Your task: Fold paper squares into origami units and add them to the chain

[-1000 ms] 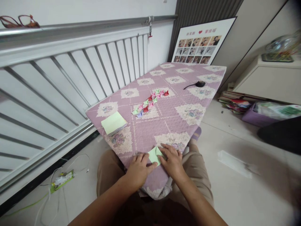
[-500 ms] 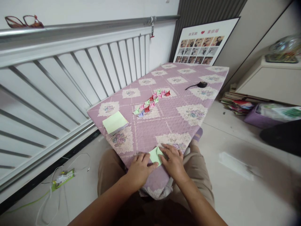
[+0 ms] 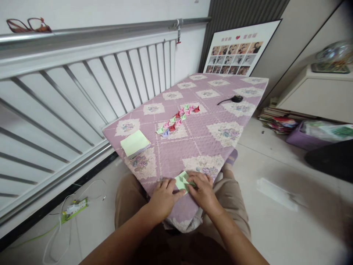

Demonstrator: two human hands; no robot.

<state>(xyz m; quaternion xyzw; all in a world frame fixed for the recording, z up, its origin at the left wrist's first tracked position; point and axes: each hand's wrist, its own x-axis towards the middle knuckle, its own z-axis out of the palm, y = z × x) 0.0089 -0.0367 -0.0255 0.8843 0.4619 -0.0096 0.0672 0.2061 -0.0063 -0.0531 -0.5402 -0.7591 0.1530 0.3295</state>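
A light green sheet of folding paper [image 3: 179, 182] lies at the near corner of the cloth-covered table, partly folded, with a flap raised near its middle. My left hand [image 3: 162, 200] grips its left side, thumb on the lower edge and fingers at the left corner. On the right side, my right hand [image 3: 203, 190] pinches the flap between thumb and fingers, hiding the right corner. Farther up the table stand two rows of small folded paper pieces [image 3: 172, 127] in green, pink, red and blue. A stack of square paper [image 3: 135, 142], pale green on top, lies at the left edge.
The purple floral tablecloth [image 3: 176, 154] covers a table narrowing towards me. A black object with a strap [image 3: 236, 99] lies at the far right. A white radiator [image 3: 91, 84] runs along the left, with a power strip [image 3: 74, 209] on the floor below.
My right fingers have curled inward and lifted a flap on the green paper's right side. My left hand has stayed in nearly the same place.
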